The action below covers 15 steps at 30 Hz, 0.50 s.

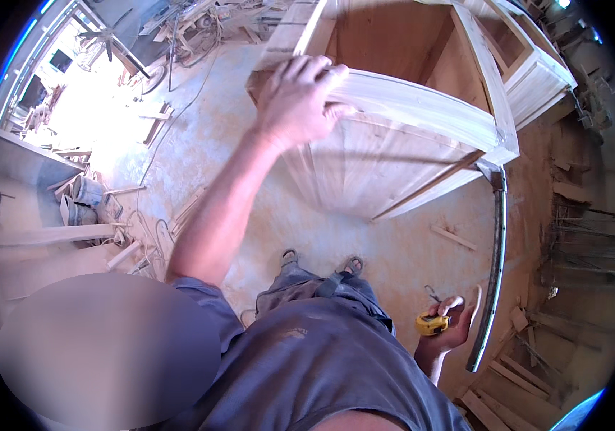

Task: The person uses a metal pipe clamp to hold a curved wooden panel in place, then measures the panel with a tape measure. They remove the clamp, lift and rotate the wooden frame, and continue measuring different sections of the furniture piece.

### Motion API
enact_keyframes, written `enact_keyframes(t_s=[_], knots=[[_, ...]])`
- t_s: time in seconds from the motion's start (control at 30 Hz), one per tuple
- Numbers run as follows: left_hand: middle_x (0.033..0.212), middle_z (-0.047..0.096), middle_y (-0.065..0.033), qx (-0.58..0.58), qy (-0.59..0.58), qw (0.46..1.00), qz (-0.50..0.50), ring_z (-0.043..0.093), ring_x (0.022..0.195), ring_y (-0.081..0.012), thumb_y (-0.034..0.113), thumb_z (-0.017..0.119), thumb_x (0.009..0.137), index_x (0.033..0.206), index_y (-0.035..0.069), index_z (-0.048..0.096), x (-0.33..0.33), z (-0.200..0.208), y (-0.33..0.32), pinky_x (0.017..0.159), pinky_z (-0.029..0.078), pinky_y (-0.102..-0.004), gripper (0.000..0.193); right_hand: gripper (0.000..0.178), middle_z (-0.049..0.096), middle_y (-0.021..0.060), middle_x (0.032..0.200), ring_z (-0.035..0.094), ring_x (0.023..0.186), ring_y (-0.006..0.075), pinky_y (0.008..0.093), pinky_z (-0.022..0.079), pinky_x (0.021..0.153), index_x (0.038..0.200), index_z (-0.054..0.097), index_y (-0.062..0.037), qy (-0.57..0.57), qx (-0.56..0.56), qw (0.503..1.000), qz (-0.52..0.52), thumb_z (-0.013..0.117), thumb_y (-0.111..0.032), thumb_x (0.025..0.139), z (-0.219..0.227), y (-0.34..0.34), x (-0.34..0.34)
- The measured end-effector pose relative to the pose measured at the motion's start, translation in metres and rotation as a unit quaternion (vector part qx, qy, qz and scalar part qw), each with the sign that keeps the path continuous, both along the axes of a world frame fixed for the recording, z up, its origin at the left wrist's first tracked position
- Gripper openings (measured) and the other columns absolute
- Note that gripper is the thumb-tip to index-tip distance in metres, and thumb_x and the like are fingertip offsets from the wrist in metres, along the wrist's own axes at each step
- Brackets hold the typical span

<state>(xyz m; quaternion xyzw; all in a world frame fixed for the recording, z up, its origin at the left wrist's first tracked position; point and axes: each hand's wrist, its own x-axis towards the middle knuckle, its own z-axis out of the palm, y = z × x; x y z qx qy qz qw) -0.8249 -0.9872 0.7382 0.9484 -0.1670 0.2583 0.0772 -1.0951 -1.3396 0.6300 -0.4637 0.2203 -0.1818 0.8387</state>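
My left hand (301,100) is closed over the top rail of a pale wooden cabinet (422,100), near its left corner, with the fingers bent over the edge. The cabinet is open at the top, and its brown inner panels show. Low at the right, beside my body, my right hand (455,327) holds a small yellow tape measure (432,324); one finger sticks out straight. A long metal bar clamp (496,266) hangs down from the cabinet's near right corner, just right of that hand. The clamp's jaw sits against the wood there.
A second wooden frame (530,79) stands behind the cabinet. Wood offcuts lie along the right wall (516,381), and one strip (453,237) is on the floor. Buckets (81,201) and a cable are at the left, near a bright doorway. A blurred oval covers the lower left.
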Motion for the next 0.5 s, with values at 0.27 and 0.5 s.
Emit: enact_keyframes(t_s=[0.27, 0.5], knots=[[0.143, 0.047, -0.0224, -0.249, 0.018, 0.943, -0.222, 0.043, 0.134, -0.0403, 0.024, 0.073, 0.083, 0.124, 0.002, 0.058, -0.098, -0.087, -0.018, 0.112, 0.032, -0.0527, 0.049, 0.037, 0.058, 0.0071, 0.079, 0.054, 0.06, 0.0151, 0.0307, 0.047, 0.051, 0.126, 0.054, -0.008, 0.227, 0.256, 0.939, 0.029, 0.049, -0.034, 0.1, -0.031, 0.087, 0.007], [0.135, 0.053, -0.021, -0.303, 0.444, 0.772, -0.34, 0.051, 0.125, -0.0367, 0.026, 0.077, 0.082, 0.128, -0.006, 0.055, -0.181, -0.132, 0.049, 0.106, 0.042, -0.0429, 0.06, 0.046, 0.06, 0.0101, 0.094, 0.058, 0.067, 0.0199, 0.0329, 0.051, 0.059, 0.14, 0.043, -0.007, 0.229, 0.214, 0.923, 0.222, 0.045, -0.034, 0.102, -0.058, 0.231, 0.037]])
